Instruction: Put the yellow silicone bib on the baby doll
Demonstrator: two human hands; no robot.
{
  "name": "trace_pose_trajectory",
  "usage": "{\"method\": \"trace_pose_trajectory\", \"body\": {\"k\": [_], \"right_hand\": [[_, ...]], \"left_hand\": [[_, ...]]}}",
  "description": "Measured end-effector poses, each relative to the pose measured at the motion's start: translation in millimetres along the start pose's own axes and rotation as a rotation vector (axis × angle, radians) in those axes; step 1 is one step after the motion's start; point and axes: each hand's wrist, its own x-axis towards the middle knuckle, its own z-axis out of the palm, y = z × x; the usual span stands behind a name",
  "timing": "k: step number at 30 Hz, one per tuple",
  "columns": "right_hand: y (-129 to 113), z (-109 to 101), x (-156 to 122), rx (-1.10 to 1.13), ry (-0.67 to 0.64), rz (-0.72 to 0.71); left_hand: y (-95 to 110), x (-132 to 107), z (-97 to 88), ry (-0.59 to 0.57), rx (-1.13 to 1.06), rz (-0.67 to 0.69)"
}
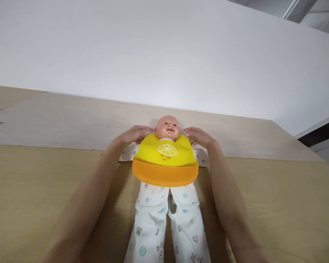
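A baby doll (167,126) lies on its back, dressed in white printed clothes (150,219). Over its chest is a yellow silicone bib (150,149) with a white citrus slice and a smiling face; an orange catch pocket (166,173) runs along the bottom. My left hand (135,134) is beside the doll's head on the left, fingers stretched toward it, near the bib's upper edge. On the opposite side, my right hand (199,136) mirrors it, fingers extended. Whether any fingertip touches the bib or head is hard to tell. The back of the doll's neck is hidden.
Beneath the doll is a wooden surface (276,197) with a paler board strip (57,120) across its far side. A white upright panel (153,54) rises behind it. Frames and a dark gap show at the far right.
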Motion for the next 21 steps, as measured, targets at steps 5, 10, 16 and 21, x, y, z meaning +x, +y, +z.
{"method": "trace_pose_trajectory", "body": {"k": [5, 10, 16, 21], "right_hand": [[15.7, 0.4, -40.0, 0.187, -0.189, -0.023], [35.4, 8.0, -63.7, 0.431, -0.122, -0.111], [57.1, 12.7, -88.0, 0.471, 0.014, -0.063], [80.9, 8.1, -115.3, 0.270, 0.147, -0.032]], "left_hand": [[4.0, -39.0, 0.6, -0.037, -0.010, -0.062], [5.1, -70.4, 5.7, -0.037, -0.109, -0.080], [-2.0, -102.8, 18.1, -0.058, -0.136, -0.049], [-37.6, -116.7, 21.9, 0.270, -0.289, 0.102]]}}
